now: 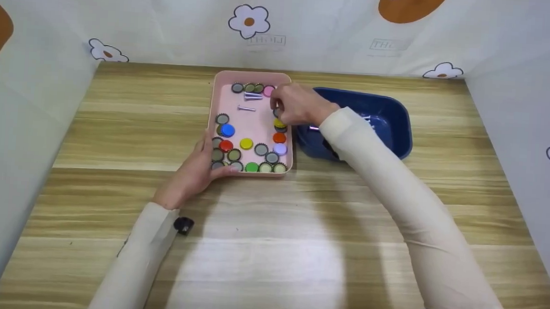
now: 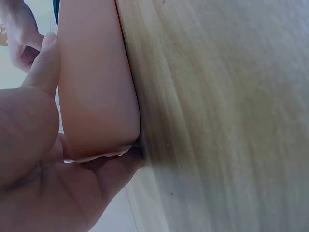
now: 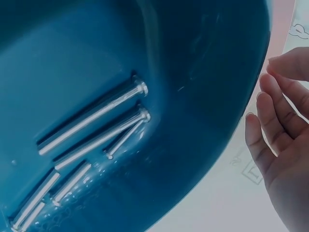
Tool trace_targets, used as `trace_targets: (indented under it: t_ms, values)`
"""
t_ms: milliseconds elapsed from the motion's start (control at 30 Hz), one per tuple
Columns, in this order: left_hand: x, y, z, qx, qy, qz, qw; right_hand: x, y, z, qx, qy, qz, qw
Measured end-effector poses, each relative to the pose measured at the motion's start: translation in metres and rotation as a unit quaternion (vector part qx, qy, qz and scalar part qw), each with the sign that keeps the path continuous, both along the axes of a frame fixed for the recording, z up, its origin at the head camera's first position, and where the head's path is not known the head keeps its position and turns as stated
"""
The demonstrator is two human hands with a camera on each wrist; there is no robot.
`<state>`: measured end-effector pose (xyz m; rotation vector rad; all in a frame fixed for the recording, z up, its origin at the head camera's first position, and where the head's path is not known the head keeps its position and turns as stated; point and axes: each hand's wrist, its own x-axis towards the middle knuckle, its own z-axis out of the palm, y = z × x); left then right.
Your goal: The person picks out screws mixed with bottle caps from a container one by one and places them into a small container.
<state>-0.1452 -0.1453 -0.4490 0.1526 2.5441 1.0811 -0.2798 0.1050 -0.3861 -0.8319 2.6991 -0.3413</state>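
My left hand (image 1: pixel 193 172) grips the near left corner of a pink tray (image 1: pixel 257 125). In the left wrist view its thumb lies along the rim and its fingers press round the tray's wall (image 2: pixel 96 87). Bottle caps (image 1: pixel 246 143) in several colours lie about the tray, with a few silver flat-headed pins (image 1: pixel 253 96) towards the far end. Over the tray's right side hovers my right hand (image 1: pixel 299 105), fingers bent downward. The right wrist view shows its thumb close to the index fingertip (image 3: pixel 271 84) and nothing visible between them.
A dark blue basin (image 1: pixel 400 129) stands against the tray's right side, partly under my right forearm. Several silver pins (image 3: pixel 96 116) lie on its floor. Patterned cloth walls (image 1: pixel 311 27) border the wooden table (image 1: pixel 259 249) at the back and sides.
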Motion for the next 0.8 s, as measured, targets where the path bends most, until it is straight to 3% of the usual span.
trace_targets:
  t_ms: [333,533,800]
  values:
    - [0.0,-0.001,0.001,0.0,-0.005,0.0,1.0,-0.001,-0.012,-0.003,0.009,-0.011,0.01,1.0]
    - [0.001,-0.001,0.0,0.009,-0.006,0.002,0.9999,-0.002,-0.022,-0.001,0.014,-0.041,0.0,0.999]
    - [0.001,-0.001,0.0,-0.014,0.015,-0.01,0.9997,0.002,-0.032,-0.002,0.006,-0.025,-0.007,1.0]
